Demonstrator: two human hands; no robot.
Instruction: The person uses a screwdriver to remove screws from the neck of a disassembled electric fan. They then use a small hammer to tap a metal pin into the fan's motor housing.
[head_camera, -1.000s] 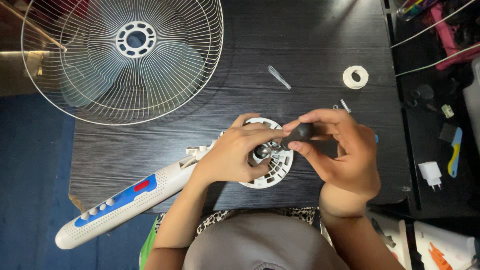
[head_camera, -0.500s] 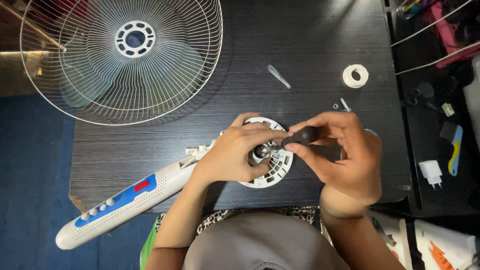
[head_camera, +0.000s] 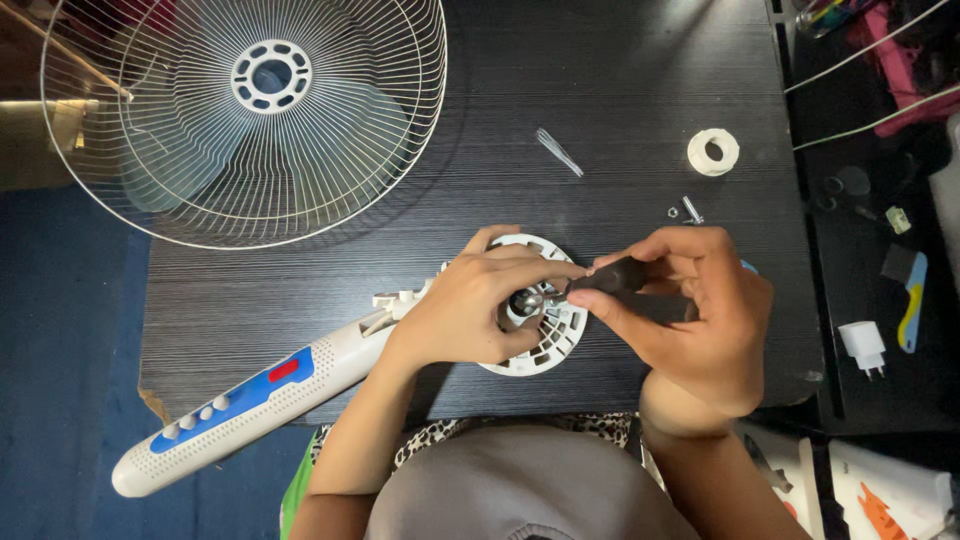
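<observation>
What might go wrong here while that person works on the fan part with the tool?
The dark tool in the right hand meets the motor hub close to the left hand fingers; a slip might jab them. The loose screw and nut lie near the right arm and could get knocked away. The fan guard overhangs the table edge and might tip.

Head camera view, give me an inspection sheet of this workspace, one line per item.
Surface: black wood-grain table.
Job's things: round white slotted fan housing on a white, blue-panelled fan neck; dark-handled screwdriver.
Clutter: wire fan guard, white ring, small bolt, clear plastic sliver.
Grippers: left hand steadies the housing; right hand grips the screwdriver.
Cables: white cords at right.
Surroundings: white charger plug, blue floor.
</observation>
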